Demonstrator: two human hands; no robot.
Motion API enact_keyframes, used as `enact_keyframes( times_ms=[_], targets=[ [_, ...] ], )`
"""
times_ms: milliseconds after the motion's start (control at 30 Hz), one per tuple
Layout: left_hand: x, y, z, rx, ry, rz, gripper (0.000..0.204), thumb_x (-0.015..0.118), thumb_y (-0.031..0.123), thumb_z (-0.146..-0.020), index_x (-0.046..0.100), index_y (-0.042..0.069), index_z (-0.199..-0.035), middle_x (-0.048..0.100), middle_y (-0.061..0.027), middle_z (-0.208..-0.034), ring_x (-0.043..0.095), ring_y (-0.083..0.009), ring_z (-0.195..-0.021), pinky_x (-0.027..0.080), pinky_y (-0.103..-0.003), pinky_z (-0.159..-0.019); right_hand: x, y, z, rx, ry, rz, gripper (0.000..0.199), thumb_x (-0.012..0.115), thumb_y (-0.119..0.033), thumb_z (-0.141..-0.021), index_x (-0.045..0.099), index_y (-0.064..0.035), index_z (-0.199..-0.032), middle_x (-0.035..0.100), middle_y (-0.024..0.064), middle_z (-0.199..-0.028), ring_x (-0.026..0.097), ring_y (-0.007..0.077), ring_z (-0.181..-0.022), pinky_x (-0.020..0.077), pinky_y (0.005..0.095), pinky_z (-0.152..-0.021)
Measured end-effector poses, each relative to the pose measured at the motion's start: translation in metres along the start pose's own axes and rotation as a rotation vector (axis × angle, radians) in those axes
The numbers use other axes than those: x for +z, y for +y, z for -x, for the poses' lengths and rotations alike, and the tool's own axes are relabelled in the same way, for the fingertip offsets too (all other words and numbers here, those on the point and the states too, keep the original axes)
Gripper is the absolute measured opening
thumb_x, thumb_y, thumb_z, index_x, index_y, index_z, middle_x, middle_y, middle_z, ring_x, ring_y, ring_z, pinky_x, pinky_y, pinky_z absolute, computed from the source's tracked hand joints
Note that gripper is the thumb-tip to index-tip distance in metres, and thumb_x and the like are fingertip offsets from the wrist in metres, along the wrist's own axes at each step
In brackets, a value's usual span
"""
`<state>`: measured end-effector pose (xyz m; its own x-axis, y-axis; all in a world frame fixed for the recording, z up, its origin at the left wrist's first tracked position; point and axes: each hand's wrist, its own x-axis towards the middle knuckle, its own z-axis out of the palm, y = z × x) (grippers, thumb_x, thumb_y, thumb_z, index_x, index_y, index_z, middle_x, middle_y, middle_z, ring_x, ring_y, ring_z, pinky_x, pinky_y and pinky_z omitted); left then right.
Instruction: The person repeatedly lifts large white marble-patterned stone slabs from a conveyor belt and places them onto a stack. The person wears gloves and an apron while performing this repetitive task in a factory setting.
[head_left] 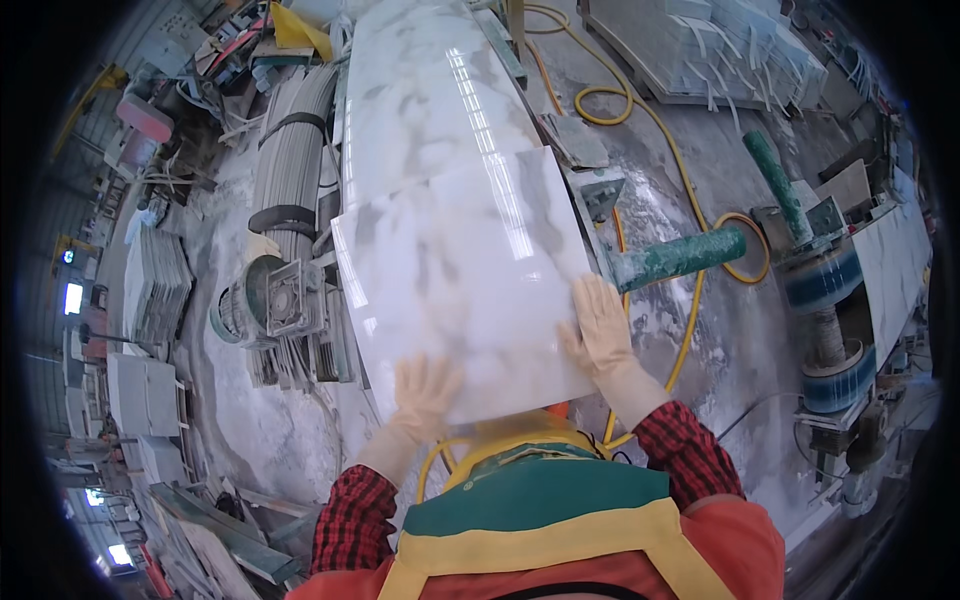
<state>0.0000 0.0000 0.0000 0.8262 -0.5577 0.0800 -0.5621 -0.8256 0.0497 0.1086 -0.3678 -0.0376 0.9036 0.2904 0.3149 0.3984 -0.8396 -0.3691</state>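
A glossy white stone slab (pixel 470 270) with grey veining lies right in front of me, its near edge close to my apron. Beyond it another polished slab (pixel 410 80) of the same look stretches away, and the near slab's far edge meets or overlaps it; I cannot tell which. My left hand (pixel 426 390), in a cream rubber glove, lies flat with fingers spread on the near left part of the slab. At the right edge rests my right hand (pixel 600 325), gloved alike, its fingers stretched forward and the thumb apart. Neither hand grips anything.
On the left a dusty motor (pixel 280 300) sits beside a bundle of long strips (pixel 297 150). A green post (pixel 680 258) juts out at the right, near a yellow hose (pixel 690 190) on the wet floor. Stacked slabs (pixel 690 50) stand far right; more slabs (pixel 155 280) lean at left.
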Motion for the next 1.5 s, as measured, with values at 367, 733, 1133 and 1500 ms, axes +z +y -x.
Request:
enact_keyframes(
  times_ms=[367, 733, 1133, 1500],
  targets=[
    [-0.001, 0.002, -0.002, -0.017, -0.028, -0.015, 0.091, 0.083, 0.044, -0.06, 0.056, 0.016, -0.143, 0.054, -0.0222, -0.146, 0.051, -0.0542, -0.126, 0.037, -0.077, -0.097, 0.017, 0.034, -0.21, -0.15, 0.205, 0.109, 0.067, 0.056, -0.038, -0.1, 0.044, 0.0025, -0.153, 0.046, 0.0265, -0.158, 0.039, 0.0419, -0.149, 0.026, 0.0502, -0.128],
    [-0.006, 0.013, -0.001, -0.01, -0.04, -0.041, 0.08, 0.08, 0.051, -0.07, 0.059, 0.012, -0.138, 0.055, -0.0231, -0.143, 0.05, -0.0538, -0.124, 0.036, -0.075, -0.1, 0.018, 0.027, -0.147, -0.08, 0.107, 0.075, 0.069, 0.057, -0.035, -0.1, 0.042, 0.0044, -0.155, 0.043, 0.0272, -0.16, 0.038, 0.0414, -0.151, 0.0236, 0.049, -0.13],
    [-0.001, -0.058, 0.01, 0.093, -0.22, 0.053, 0.075, 0.068, 0.045, -0.093, 0.046, 0.008, -0.155, 0.041, -0.028, -0.159, 0.037, -0.0558, -0.143, 0.027, -0.064, -0.121, -0.054, -0.034, 0.178, -0.001, -0.158, -0.113, 0.062, 0.068, -0.024, -0.094, 0.05, 0.0048, -0.146, 0.053, 0.0271, -0.148, 0.052, 0.0435, -0.138, 0.0377, 0.051, -0.12],
    [-0.008, -0.26, -0.221, -0.248, 0.016, 0.272, 0.062, 0.065, 0.043, -0.099, 0.057, 0.0, -0.144, 0.063, -0.0253, -0.138, 0.057, -0.0412, -0.133, 0.043, -0.045, -0.114, 0.027, -0.103, 0.207, 1.032, -0.323, -1.225, 0.054, 0.07, -0.043, -0.099, 0.067, -0.0014, -0.134, 0.066, 0.015, -0.139, 0.058, 0.0261, -0.133, 0.0476, 0.0375, -0.11]
  ],
)
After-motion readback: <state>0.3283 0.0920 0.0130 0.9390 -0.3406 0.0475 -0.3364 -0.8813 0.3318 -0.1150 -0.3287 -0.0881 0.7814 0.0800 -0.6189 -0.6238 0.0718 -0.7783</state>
